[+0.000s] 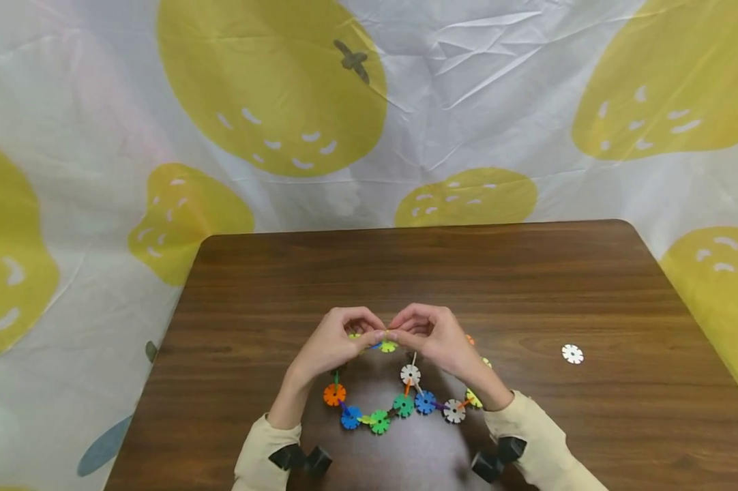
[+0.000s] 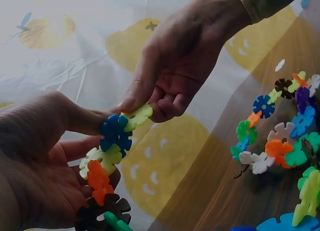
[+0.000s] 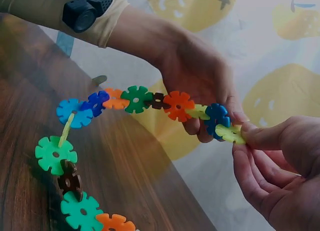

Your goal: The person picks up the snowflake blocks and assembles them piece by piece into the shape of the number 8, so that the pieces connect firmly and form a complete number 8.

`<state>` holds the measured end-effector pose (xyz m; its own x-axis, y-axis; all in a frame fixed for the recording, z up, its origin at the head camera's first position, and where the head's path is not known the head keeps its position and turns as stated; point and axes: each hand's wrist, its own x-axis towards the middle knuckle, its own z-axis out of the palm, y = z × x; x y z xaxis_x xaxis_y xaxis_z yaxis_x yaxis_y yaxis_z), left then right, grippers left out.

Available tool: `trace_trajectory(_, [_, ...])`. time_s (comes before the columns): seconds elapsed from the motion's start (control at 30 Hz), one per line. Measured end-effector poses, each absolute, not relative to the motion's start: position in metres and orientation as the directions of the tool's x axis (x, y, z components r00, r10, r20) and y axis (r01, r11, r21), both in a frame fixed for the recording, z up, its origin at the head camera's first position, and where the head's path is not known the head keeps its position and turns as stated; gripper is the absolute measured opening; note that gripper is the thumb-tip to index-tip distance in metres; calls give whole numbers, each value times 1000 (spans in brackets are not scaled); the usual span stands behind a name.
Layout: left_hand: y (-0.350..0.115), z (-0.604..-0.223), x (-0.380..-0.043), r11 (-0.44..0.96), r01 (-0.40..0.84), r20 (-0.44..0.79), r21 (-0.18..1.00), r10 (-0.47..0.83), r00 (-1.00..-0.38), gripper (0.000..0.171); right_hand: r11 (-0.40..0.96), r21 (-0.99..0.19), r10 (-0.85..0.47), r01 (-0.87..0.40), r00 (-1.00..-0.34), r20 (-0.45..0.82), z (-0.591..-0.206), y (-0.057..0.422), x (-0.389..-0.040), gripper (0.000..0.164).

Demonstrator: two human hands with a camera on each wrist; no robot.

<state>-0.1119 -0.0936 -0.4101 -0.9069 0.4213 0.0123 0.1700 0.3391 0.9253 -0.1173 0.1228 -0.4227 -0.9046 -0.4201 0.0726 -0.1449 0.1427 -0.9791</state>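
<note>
A chain of colourful notched plastic snowflake discs (image 1: 379,421) curves over the table below both hands. My left hand (image 1: 338,343) pinches the dark blue disc (image 3: 216,120) near one end of the chain. Between the thumb and fingers of my right hand (image 1: 436,339) is the yellow-green disc (image 3: 231,134), joined to that blue one. The fingertips of both hands meet, raised over the table. From the left hand, yellow-green, orange (image 2: 98,182) and dark brown (image 2: 100,213) discs hang down. In the head view, the hands cover part of the chain.
A loose white disc (image 1: 572,353) lies on the brown wooden table (image 1: 252,273) to the right. Another stretch of linked discs, including a grey-white one (image 1: 454,411), runs below the right forearm. A fruit-patterned cloth (image 1: 344,198) hangs behind the table.
</note>
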Motion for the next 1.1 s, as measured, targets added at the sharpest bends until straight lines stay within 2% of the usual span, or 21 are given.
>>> trace_trajectory(0.27, [-91,-415,-108,344,126,1,930,340,-940,7,117,-987,-373,-112,-926,61,-431,140,-111,15])
trace_trajectory(0.37, [-90,-417,-107,326,96,-9,940,307,-952,6,189,-972,-314,-137,-947,73,-437,162,-108,15])
trace_trajectory(0.47, [-91,-418,-106,320,71,-23,945,281,-959,6,323,-935,-224,-147,-972,75,-444,190,-104,16])
trace_trajectory(0.67, [-92,-418,-106,316,42,-40,948,247,-968,4,637,-761,-8,-121,-988,151,-452,248,-93,22])
trace_trajectory(0.8, [-94,-416,-106,312,25,-49,950,226,-973,6,804,-595,97,-12,-984,150,-458,285,-83,37])
trace_trajectory(0.93, [-95,-415,-104,312,2,-67,950,208,-976,8,876,-461,159,141,-987,1,-465,312,-74,50])
trace_trajectory(1.0, [-96,-415,-104,314,-7,-74,949,200,-977,9,887,-424,177,183,-983,-54,-470,319,-71,51])
trace_trajectory(1.1, [-97,-416,-104,317,-12,-76,948,188,-979,10,884,-419,199,205,-978,-59,-476,324,-68,46])
